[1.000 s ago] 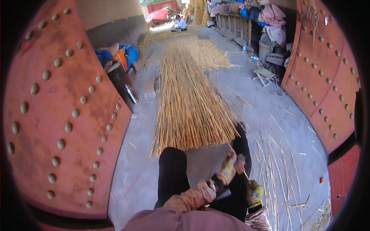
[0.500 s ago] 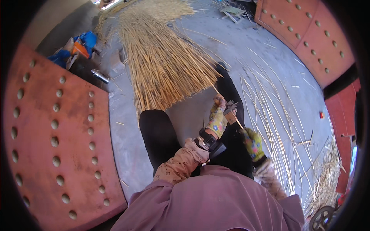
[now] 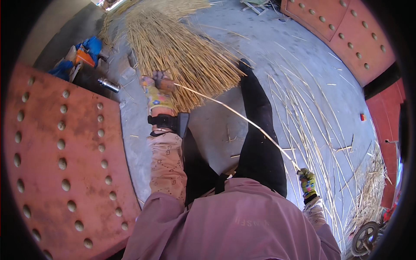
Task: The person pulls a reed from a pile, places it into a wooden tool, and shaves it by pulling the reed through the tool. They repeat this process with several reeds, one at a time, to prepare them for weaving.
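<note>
Closed around a wooden block, our left hand sits out in front of us, its flowered glove seen against the left part of a spread bundle of reeds. Our right hand, gloved alike, is low at our right side, fingers folded on the near end of one pale reed stalk. That stalk slants across between the two hands, over our right trouser leg, and meets the block at its right side; whether it threads the block or only presses against it, we cannot tell.

We see a slight bend in the stalk, though the lens may add to it. Pulled at too sharp an angle to the block, it could snap, most likely at a joint. If our right fingers slacken, the smooth stalk could slide through the glove, and a split edge might catch the cloth. Our left hand is close to the bundle's cut ends, so a careless turn of the block could snag and disorder them. On the floor beside our right hand lie loose stalks, and a low swing of that arm could tangle with them.
</note>
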The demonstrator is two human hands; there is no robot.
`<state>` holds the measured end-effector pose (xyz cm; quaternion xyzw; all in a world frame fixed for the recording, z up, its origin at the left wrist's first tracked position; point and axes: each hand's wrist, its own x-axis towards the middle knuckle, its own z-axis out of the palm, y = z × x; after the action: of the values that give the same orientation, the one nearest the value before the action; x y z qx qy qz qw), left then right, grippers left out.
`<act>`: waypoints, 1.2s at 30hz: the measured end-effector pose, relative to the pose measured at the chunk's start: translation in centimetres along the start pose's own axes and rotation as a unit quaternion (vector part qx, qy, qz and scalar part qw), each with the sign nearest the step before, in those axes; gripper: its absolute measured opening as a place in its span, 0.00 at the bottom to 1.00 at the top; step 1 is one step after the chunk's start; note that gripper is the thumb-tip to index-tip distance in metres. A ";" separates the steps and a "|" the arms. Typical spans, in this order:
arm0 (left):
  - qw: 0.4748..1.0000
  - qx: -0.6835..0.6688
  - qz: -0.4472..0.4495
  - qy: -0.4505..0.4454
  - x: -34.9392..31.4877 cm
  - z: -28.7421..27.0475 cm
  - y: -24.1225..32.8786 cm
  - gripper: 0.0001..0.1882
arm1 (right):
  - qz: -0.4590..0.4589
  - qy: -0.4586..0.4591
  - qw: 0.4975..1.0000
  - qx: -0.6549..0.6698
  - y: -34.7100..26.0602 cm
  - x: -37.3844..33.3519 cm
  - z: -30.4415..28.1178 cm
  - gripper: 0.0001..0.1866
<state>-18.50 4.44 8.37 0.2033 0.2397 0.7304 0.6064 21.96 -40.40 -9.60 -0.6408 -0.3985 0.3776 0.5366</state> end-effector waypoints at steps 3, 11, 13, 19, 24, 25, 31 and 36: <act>0.992 0.107 0.045 0.048 -2.5 2.4 2.1 0.18 | 0.133 0.078 0.970 -0.187 0.0 1.1 -2.1 0.07; 0.921 0.293 -0.246 -0.078 -9.7 1.7 -1.2 0.15 | -0.079 0.103 0.951 -0.282 -10.5 11.1 5.0 0.16; 0.891 0.335 -0.301 -0.067 -12.6 0.8 -3.7 0.16 | 0.030 0.027 0.997 -0.066 -13.9 13.9 8.5 0.18; 0.800 0.323 -0.453 -0.225 -20.4 -0.4 -6.1 0.13 | 0.154 -0.131 0.879 0.432 -19.5 18.4 17.1 0.13; 0.726 0.113 -0.670 -0.105 -23.0 -3.2 -8.9 0.13 | 0.222 -0.119 0.843 0.475 -20.2 19.3 21.1 0.12; 0.765 0.114 -0.620 -0.134 -23.2 -1.7 -8.4 0.12 | 0.206 -0.120 0.828 0.508 -20.3 19.4 21.1 0.12; 0.883 0.075 -0.449 -0.116 -21.5 -0.4 -5.7 0.08 | 0.167 -0.106 0.770 0.607 -20.8 19.2 20.7 0.13; 0.852 0.304 -0.379 -0.193 -19.6 0.8 -4.0 0.09 | 0.037 -0.340 0.845 0.410 -24.5 15.5 20.6 0.12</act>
<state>-11.33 -14.15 6.50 0.4080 0.3865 0.2807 0.7781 6.78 -15.59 10.84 -0.2078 -0.3408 0.7203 0.5673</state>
